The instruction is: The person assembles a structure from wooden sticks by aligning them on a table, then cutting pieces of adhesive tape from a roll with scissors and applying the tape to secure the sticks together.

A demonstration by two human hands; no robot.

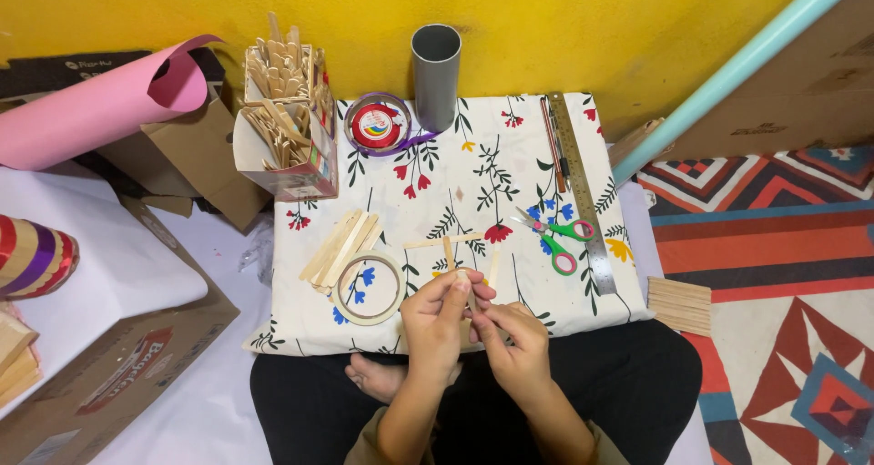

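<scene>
To your left lie the loose wooden craft sticks (339, 245) and the masking tape roll (369, 288) on the floral cloth (510, 151). Your left hand (439, 315) has its fingers closed on a craft stick (471, 299), held upright just above your lap; your right hand (514, 342) pinches its lower part. Grip near both ends so it stays steady. The green-handled scissors (557, 239) and steel ruler (583, 197) wait to your right.
</scene>
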